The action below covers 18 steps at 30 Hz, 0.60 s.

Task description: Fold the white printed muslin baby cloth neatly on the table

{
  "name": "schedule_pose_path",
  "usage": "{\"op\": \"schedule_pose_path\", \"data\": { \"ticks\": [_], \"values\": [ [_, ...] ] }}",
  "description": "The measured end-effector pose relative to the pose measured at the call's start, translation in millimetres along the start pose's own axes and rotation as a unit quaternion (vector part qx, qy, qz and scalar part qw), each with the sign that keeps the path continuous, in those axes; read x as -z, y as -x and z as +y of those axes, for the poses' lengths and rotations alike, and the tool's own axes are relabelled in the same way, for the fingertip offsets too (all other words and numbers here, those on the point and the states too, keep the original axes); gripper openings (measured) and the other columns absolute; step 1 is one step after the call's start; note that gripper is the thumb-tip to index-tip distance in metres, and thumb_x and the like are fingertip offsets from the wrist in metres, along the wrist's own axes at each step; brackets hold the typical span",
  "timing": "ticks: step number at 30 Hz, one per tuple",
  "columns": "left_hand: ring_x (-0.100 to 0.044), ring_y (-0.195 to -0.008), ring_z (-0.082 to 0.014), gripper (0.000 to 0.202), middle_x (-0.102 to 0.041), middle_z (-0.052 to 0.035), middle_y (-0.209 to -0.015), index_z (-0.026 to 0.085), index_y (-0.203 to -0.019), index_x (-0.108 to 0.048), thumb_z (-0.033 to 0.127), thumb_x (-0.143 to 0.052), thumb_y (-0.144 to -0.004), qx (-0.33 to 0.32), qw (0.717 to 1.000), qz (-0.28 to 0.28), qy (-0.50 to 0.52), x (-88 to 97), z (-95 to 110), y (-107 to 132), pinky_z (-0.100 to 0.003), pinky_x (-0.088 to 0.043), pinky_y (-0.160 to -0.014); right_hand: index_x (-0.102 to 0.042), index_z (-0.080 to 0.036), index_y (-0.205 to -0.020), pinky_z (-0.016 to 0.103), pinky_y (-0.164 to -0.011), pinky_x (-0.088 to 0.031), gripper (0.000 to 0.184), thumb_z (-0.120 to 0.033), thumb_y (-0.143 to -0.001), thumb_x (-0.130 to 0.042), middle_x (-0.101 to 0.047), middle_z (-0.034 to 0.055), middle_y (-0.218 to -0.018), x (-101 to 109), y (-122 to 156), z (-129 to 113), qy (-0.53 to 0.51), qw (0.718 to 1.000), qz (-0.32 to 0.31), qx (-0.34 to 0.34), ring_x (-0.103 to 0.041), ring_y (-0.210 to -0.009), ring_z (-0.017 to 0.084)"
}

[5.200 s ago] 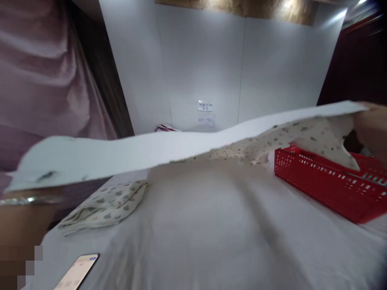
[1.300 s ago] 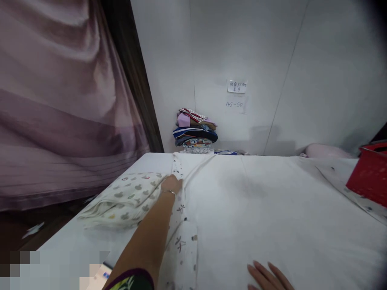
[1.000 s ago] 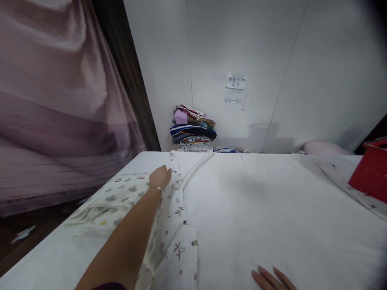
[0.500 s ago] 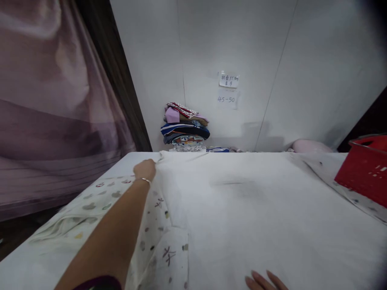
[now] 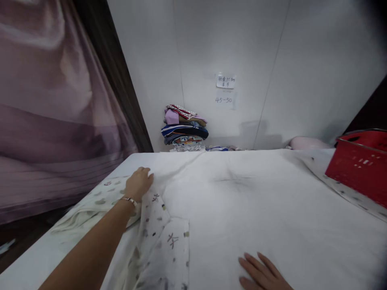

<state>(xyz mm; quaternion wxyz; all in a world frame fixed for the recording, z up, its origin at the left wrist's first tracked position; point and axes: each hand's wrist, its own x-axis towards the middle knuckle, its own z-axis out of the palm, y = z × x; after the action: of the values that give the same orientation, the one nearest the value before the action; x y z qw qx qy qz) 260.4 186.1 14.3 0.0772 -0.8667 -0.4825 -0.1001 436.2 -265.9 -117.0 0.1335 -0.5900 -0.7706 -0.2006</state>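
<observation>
Surface: white-covered desk (image 5: 75, 249); its bare strip shows at 8 o'clock.
Cloth in hand: large white cotton cloth with small scattered prints (image 5: 242, 201), spread flat over most of the desk. Its left border is turned over, so the printed side shows at 7 o'clock.
Left hand (image 5: 138, 183): arm stretched to 10 o'clock, palm down on the turned-over border near the far left corner. Fingers (image 5: 145, 172) are bent down, close together. It cannot be told whether they pinch the fold or only press it.
Right hand (image 5: 261, 274): at 5 o'clock, lying flat on the cloth at the near edge, fingers slightly spread, nothing held.
Step (judged): laying out and flattening the cloth, with the left side being pulled straight while the right hand pins the near edge.
Next move calls for (judged): even tension from the left corner, the right palm kept down so the cloth does not slide, and the creases at the centre swept outward.
Nearby: folded cream cloth with apple print (image 5: 90, 201) just beside the left hand at 9 o'clock; red slotted plastic basket (image 5: 359, 169) at 3 o'clock, sitting on the cloth's right border; stack of folded coloured garments (image 5: 185, 129) against the wall at 12 o'clock.
</observation>
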Motion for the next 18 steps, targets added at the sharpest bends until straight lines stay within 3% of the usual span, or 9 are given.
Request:
{"op": "schedule_pose_path", "data": {
  "ticks": [4, 6, 9, 13, 15, 18],
  "values": [
    [-0.058, -0.095, -0.0184, 0.031, -0.058, -0.0057, -0.111, 0.022, -0.104, -0.057, 0.035, -0.036, -0.086, -0.177, 0.980, -0.059, 0.075, 11.1, 36, 72, -0.028, -0.044, -0.078, -0.037, -0.026, -0.136, 0.042, -0.107, -0.027, 0.051, -0.040, -0.089, -0.047, -0.038, 0.0062, -0.140, 20, -3, -9, -0.077, 0.994, -0.061, -0.039, -0.033, -0.129, 0.022],
    [-0.058, -0.093, -0.0167, 0.026, -0.061, -0.0049, -0.105, 0.023, -0.099, -0.058, 0.033, -0.038, -0.086, -0.291, 0.942, -0.111, 0.125, 14.0, 51, 123, -0.027, -0.044, -0.080, -0.037, -0.025, -0.136, 0.045, -0.108, -0.024, 0.048, -0.036, -0.090, -0.044, -0.034, 0.0068, -0.142, 31, -4, -14, -0.121, 0.985, -0.099, -0.074, -0.030, -0.131, 0.023],
    [-0.057, -0.099, -0.0171, 0.023, -0.061, -0.0036, -0.109, 0.026, -0.100, -0.058, 0.032, -0.043, -0.084, -0.370, 0.899, -0.157, 0.171, 17.1, 62, 205, -0.029, -0.045, -0.085, -0.044, -0.025, -0.131, 0.049, -0.108, -0.022, 0.043, -0.035, -0.090, -0.043, -0.034, 0.0070, -0.142, 48, -1, -20, -0.163, 0.969, -0.141, -0.121, -0.030, -0.131, 0.024],
    [-0.054, -0.109, -0.0220, 0.030, -0.057, -0.0046, -0.122, 0.028, -0.104, -0.058, 0.031, -0.059, -0.074, -0.383, 0.895, -0.142, 0.179, 18.8, 54, 293, -0.035, -0.045, -0.091, -0.054, -0.027, -0.122, 0.051, -0.107, -0.022, 0.035, -0.033, -0.090, -0.042, -0.041, 0.0052, -0.138, 68, 32, -25, -0.177, 0.957, -0.149, -0.175, -0.034, -0.129, 0.023],
    [-0.052, -0.113, -0.0233, 0.035, -0.056, -0.0052, -0.124, 0.028, -0.108, -0.058, 0.029, -0.061, -0.073, -0.364, 0.909, -0.104, 0.174, 19.1, 46, 323, -0.036, -0.045, -0.093, -0.056, -0.029, -0.120, 0.052, -0.105, -0.024, 0.034, -0.035, -0.089, -0.042, -0.046, 0.0049, -0.135, 77, 68, -22, -0.170, 0.952, -0.137, -0.217, -0.038, -0.126, 0.024],
    [-0.053, -0.112, -0.0245, 0.040, -0.056, -0.0074, -0.124, 0.026, -0.112, -0.058, 0.038, -0.059, -0.074, -0.297, 0.940, -0.032, 0.166, 20.3, 39, 356, -0.037, -0.046, -0.093, -0.059, -0.029, -0.118, 0.053, -0.102, -0.030, 0.038, -0.043, -0.086, -0.044, -0.047, 0.0063, -0.133, 89, 145, -6, -0.125, 0.936, -0.124, -0.306, -0.043, -0.122, 0.027]
  ]
}}
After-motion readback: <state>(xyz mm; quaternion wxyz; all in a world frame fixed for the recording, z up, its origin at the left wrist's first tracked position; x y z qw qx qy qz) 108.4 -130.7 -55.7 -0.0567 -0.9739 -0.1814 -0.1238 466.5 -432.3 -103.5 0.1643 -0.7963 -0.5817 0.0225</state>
